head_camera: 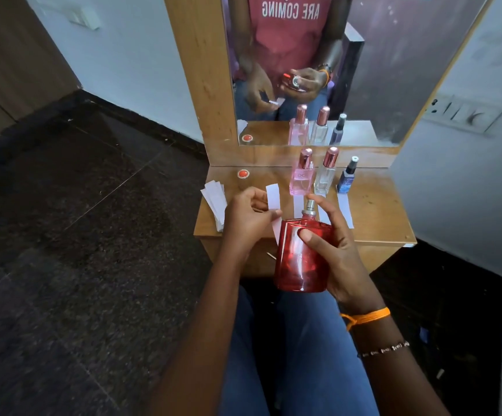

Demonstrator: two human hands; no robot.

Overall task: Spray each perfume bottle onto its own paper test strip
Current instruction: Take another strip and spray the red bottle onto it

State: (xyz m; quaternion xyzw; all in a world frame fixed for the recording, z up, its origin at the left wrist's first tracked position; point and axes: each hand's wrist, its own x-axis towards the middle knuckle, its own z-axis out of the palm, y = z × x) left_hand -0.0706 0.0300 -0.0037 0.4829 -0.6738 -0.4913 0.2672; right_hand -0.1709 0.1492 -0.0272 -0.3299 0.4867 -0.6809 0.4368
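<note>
My right hand (338, 253) grips a large red perfume bottle (299, 259) with its cap off, index finger resting on the silver nozzle (310, 205). My left hand (248, 219) pinches a white paper strip (273, 196) upright just left of the nozzle. On the wooden shelf (376, 217) stand a pink bottle (301, 175), a clear bottle (326, 172) and a dark blue bottle (346, 177), each with a paper strip lying in front of it. The red cap (243, 173) lies at the back left of the shelf.
A stack of spare white strips (215, 201) lies at the shelf's left edge. A mirror (364, 70) in a wooden frame stands behind the bottles. White walls flank the shelf, and a dark stone floor (78, 235) spreads to the left.
</note>
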